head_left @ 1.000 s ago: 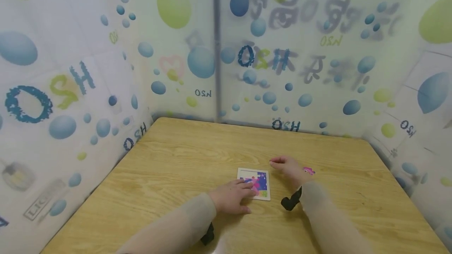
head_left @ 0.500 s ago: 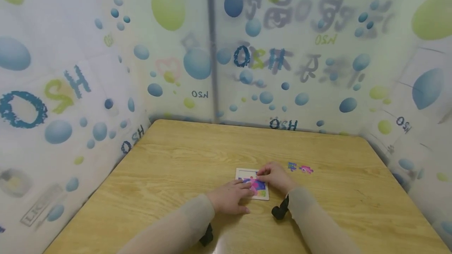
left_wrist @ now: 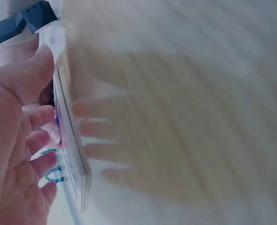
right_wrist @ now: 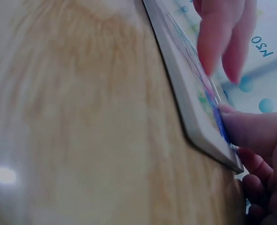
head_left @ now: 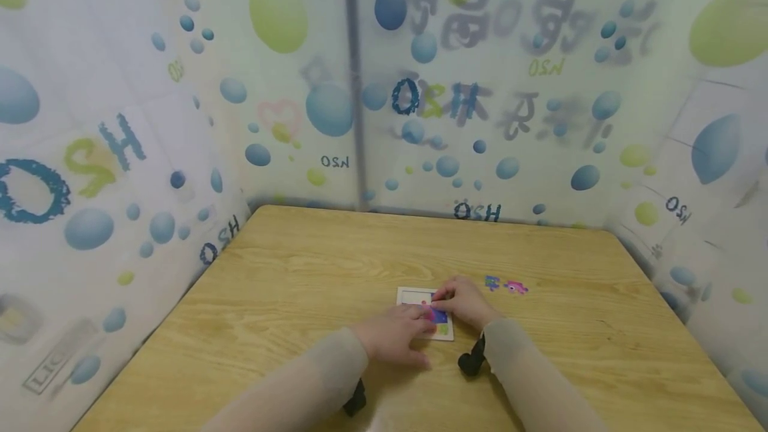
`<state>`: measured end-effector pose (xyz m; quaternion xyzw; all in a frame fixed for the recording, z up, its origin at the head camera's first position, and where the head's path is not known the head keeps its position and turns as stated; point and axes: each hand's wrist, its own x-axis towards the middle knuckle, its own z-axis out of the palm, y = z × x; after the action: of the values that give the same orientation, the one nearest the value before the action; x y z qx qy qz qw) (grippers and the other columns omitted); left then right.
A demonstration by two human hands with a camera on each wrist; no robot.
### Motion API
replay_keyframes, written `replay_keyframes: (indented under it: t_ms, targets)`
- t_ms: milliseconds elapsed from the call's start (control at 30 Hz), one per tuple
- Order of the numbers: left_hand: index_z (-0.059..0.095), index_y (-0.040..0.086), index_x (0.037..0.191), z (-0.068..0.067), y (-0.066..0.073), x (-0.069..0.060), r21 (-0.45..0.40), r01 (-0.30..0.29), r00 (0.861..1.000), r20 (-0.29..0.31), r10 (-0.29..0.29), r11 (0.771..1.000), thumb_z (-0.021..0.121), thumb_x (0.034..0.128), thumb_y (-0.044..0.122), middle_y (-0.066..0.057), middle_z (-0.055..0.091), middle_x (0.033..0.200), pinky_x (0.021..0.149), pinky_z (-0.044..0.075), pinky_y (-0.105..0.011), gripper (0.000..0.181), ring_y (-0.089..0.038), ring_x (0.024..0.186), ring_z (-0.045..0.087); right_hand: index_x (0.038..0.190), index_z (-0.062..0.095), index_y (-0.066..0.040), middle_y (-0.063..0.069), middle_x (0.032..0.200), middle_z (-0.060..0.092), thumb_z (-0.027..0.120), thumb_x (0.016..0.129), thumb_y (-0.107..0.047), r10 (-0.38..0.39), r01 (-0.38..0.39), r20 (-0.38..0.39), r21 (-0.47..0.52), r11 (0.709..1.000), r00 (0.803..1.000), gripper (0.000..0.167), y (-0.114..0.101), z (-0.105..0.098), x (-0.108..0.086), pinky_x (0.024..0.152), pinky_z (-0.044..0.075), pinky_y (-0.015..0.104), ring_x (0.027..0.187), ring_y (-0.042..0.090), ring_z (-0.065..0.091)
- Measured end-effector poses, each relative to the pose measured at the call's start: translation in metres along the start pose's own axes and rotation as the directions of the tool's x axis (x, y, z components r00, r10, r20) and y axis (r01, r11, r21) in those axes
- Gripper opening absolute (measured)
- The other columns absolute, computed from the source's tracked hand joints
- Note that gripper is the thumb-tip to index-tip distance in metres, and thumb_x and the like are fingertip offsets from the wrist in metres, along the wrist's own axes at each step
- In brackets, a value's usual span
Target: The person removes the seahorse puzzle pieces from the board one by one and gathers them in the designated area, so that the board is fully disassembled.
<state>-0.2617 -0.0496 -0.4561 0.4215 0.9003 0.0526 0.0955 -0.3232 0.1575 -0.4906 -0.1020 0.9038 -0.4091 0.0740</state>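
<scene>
A small jigsaw puzzle in a white frame lies on the wooden table, its upper left bare white and the rest pink, purple and green. My left hand rests on it with fingers spread over the lower left; in the left wrist view the fingers are above the board's edge. At the upper right of the puzzle is my right hand, thumb and curled fingers together at its edge. The right wrist view has the thumb on a blue part; whether a single piece is pinched is hidden.
A blue puzzle piece and a pink puzzle piece lie right of the puzzle, beyond my right hand. The wooden table is enclosed by printed curtains at the back and sides.
My right hand has moved left from beside the loose pieces to the puzzle's upper right, uncovering the blue piece. My left hand stays on the puzzle. The head view has shifted slightly.
</scene>
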Motion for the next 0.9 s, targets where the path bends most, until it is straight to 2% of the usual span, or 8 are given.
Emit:
replay_keyframes:
  t_ms: [100, 300, 700, 900]
  targets:
    - [0.041, 0.02, 0.147, 0.0005, 0.0038, 0.0028, 0.011, -0.02, 1.0, 0.02, 0.02, 1.0, 0.052, 0.0909, 0.06, -0.002, 0.03, 0.156, 0.116, 0.022, -0.035, 0.07, -0.02, 0.143, 0.025, 0.08, 0.073, -0.018, 0.0, 0.099, 0.058, 0.076, 0.083, -0.02, 0.009, -0.009, -0.002, 0.012, 1.0, 1.0, 0.005, -0.0003, -0.0003, -0.0006, 0.09, 0.039, 0.043, 0.097, 0.021, 0.049]
    - [0.042, 0.021, 0.147, -0.0017, 0.0081, 0.0062, -0.068, 0.017, 0.997, 0.071, -0.012, 0.998, 0.053, 0.0925, 0.055, -0.004, 0.028, 0.156, 0.116, 0.023, -0.034, 0.065, -0.02, 0.143, 0.024, 0.081, 0.073, -0.019, -0.001, 0.098, 0.058, 0.076, 0.083, -0.021, 0.007, -0.007, 0.0, 0.007, 1.0, 1.0, 0.004, -0.0004, -0.0003, -0.0012, 0.09, 0.038, 0.043, 0.096, 0.021, 0.049]
    - [0.044, 0.023, 0.146, 0.0009, 0.0102, 0.0073, -0.048, 0.036, 0.998, 0.057, -0.033, 0.998, 0.057, 0.0918, 0.051, -0.003, 0.03, 0.156, 0.114, 0.026, -0.036, 0.062, -0.021, 0.142, 0.027, 0.082, 0.073, -0.02, -0.001, 0.096, 0.056, 0.077, 0.083, -0.021, -0.019, 0.02, 0.009, -0.042, 0.999, 1.0, 0.004, 0.0001, -0.0012, 0.0001, 0.084, 0.037, 0.038, 0.093, 0.02, 0.048]
    - [0.042, 0.024, 0.147, 0.0025, 0.0106, 0.0065, -0.067, 0.053, 0.997, 0.066, -0.049, 0.996, 0.057, 0.0919, 0.051, -0.002, 0.028, 0.157, 0.115, 0.024, -0.037, 0.063, -0.021, 0.143, 0.024, 0.084, 0.073, -0.013, 0.001, 0.093, 0.057, 0.076, 0.083, -0.019, 0.015, -0.011, 0.072, -0.053, 0.999, 0.997, 0.006, -0.0054, -0.0036, 0.0036, 0.087, 0.039, 0.039, 0.091, 0.02, 0.049]
